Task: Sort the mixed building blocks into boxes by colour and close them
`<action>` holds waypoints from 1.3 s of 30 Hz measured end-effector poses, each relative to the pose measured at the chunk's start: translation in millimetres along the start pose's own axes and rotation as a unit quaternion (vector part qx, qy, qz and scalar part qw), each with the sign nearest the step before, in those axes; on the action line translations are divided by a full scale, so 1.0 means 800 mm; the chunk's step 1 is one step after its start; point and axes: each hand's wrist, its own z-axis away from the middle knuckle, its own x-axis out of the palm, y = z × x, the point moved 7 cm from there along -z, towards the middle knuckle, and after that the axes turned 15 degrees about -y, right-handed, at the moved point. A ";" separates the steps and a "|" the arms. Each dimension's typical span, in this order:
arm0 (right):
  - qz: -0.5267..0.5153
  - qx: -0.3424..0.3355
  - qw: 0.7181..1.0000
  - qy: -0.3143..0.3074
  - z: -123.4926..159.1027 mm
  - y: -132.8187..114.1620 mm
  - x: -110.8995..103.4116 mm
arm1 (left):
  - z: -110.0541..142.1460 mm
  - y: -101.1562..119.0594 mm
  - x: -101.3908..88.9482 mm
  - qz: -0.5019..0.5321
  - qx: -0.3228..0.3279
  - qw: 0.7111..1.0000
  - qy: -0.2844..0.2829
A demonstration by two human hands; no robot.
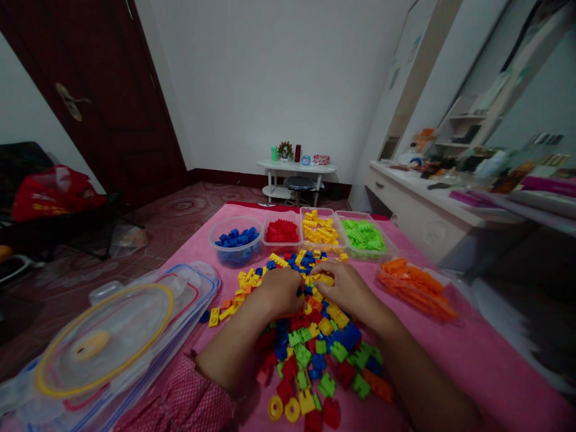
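A loose pile of toy building bricks [302, 355] in blue, red, yellow, green and orange lies in the middle of the pink-covered table. Over its far part, my left hand [282, 290] is closed with the fingers curled down. Dark blue shows at its fingertips, but what it grips, if anything, is hidden. Just to the right, my right hand [342, 287] has thumb and fingers bent around a yellow brick [326, 279], at the pile's surface. The two hands are close together, apart from each other.
Along the far edge stand containers of blue bricks [237, 238], red bricks [282, 231], yellow bricks [320, 229] and green bricks [362, 234]. A tray of orange pieces [416, 287] sits at right. Stacked clear lids [121, 336] lie at left. A dressing table [418, 201] stands beyond, at right.
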 end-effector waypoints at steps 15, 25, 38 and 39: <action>-0.343 -0.025 0.939 0.012 0.002 -0.006 -0.014 | -0.018 -0.038 -0.022 0.439 0.126 0.885 0.089; -0.412 -0.047 0.910 -0.024 -0.001 -0.023 0.010 | -0.029 -0.020 -0.004 0.465 0.159 0.870 0.041; -0.360 0.119 0.925 0.020 -0.083 0.073 -0.057 | -0.006 -0.100 -0.038 0.225 -0.042 0.956 0.182; -0.341 0.131 0.930 0.038 -0.091 0.083 -0.067 | -0.008 -0.100 -0.036 0.225 -0.043 0.957 0.176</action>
